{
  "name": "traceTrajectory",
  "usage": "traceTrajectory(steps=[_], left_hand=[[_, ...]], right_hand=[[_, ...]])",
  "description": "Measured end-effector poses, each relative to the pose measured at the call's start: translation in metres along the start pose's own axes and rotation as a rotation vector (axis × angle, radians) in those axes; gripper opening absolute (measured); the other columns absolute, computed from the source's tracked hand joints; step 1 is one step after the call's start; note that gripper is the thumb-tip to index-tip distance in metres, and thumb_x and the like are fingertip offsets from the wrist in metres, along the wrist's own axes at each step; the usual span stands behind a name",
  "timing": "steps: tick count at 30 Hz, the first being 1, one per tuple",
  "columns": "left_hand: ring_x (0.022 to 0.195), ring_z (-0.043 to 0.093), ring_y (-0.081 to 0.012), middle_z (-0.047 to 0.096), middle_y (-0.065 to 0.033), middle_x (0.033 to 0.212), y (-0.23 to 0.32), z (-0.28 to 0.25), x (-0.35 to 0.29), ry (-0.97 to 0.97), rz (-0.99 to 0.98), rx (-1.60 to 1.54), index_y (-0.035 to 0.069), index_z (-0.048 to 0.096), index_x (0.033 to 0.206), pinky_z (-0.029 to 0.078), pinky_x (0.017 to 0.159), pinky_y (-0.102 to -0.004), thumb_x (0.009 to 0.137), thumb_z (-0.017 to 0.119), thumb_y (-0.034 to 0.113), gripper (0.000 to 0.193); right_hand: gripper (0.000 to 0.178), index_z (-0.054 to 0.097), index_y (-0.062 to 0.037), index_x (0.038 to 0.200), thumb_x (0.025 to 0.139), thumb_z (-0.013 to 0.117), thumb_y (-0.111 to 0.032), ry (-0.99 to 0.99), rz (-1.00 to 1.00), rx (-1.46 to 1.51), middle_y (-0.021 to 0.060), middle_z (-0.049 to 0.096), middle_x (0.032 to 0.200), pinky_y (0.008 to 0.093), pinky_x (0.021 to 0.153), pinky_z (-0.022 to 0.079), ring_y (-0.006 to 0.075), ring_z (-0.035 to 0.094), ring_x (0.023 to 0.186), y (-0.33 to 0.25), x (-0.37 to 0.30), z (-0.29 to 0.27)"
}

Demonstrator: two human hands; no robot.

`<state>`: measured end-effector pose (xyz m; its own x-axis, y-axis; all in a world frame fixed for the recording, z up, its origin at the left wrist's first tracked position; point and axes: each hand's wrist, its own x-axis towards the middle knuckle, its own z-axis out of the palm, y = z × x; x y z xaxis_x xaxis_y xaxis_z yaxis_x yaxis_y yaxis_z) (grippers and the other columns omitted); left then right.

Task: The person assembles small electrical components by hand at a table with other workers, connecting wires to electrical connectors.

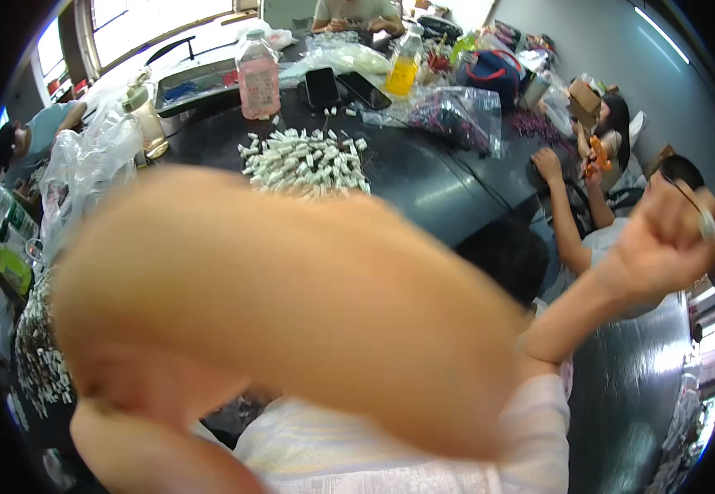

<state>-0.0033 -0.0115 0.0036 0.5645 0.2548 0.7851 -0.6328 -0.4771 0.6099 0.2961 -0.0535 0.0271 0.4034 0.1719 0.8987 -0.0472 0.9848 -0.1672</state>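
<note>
Looking down, we see our left arm swung up close to the lens, a blurred mass across the middle; our left hand (139, 449) is lost in that blur at the lower left, so we cannot tell whether its grip is spread or closed, or whether it holds anything. Our right hand (675, 235) is raised to the right of the heap of small white pieces (306, 162), well apart from it, fingers curled together, seemingly pinching a small pale piece (707, 224), though motion blur leaves this unsure. The heap lies on the dark surface (423, 177), just in front of the pink-labelled bottle (259, 76). We judge the sorting well underway: a sizeable heap stands gathered, more white pieces lie far left of it, and how much is left cannot be read here
</note>
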Motion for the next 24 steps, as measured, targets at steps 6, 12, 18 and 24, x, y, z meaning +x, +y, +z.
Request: traceTrajectory(steps=[6, 12, 18, 24], left_hand=[[0.067, 0.057, -0.0199, 0.057, -0.0092, 0.072, 0.014, 0.006, -0.018, -0.026, -0.252, -0.229, 0.005, 0.053, 0.082, 0.05, 0.065, -0.029, 0.084, 0.052, 0.009, 0.005], [0.065, 0.058, -0.0178, 0.059, -0.0098, 0.07, 0.02, 0.044, -0.002, -0.086, -0.502, -0.395, 0.005, 0.056, 0.078, 0.049, 0.064, -0.0272, 0.085, 0.05, 0.009, 0.01], [0.063, 0.058, -0.0157, 0.062, -0.0103, 0.068, 0.031, 0.078, 0.025, 0.05, -0.713, -0.462, 0.004, 0.058, 0.074, 0.049, 0.063, -0.0254, 0.087, 0.048, 0.008, 0.017], [0.061, 0.059, -0.0136, 0.064, -0.0109, 0.066, -0.002, 0.066, 0.046, 0.026, -1.011, -0.702, 0.004, 0.06, 0.069, 0.048, 0.063, -0.0235, 0.088, 0.046, 0.007, 0.024]], right_hand=[[0.016, 0.059, -0.0039, 0.083, 0.08, 0.066, -0.018, 0.264, 0.772, -0.228, -0.003, 0.046, 0.056, 0.0189, 0.037, 0.024, 0.0032, 0.036, 0.041, 0.098, -0.125, 0.002], [0.016, 0.06, -0.0044, 0.072, 0.077, 0.07, -0.015, 0.2, 1.084, -0.2, -0.0065, 0.051, 0.064, 0.0186, 0.053, 0.036, 0.0013, 0.043, 0.059, 0.123, -0.241, 0.016], [0.024, 0.057, -0.0044, 0.069, 0.077, 0.071, -0.022, 0.186, 1.165, -0.014, -0.007, 0.048, 0.058, 0.0209, 0.046, 0.031, 0.0016, 0.039, 0.052, 0.14, -0.259, 0.032], [0.025, 0.055, -0.0038, 0.069, 0.08, 0.068, -0.022, 0.416, 1.168, -0.096, -0.0043, 0.041, 0.047, 0.0207, 0.033, 0.02, 0.0022, 0.033, 0.035, 0.16, -0.278, -0.017]])
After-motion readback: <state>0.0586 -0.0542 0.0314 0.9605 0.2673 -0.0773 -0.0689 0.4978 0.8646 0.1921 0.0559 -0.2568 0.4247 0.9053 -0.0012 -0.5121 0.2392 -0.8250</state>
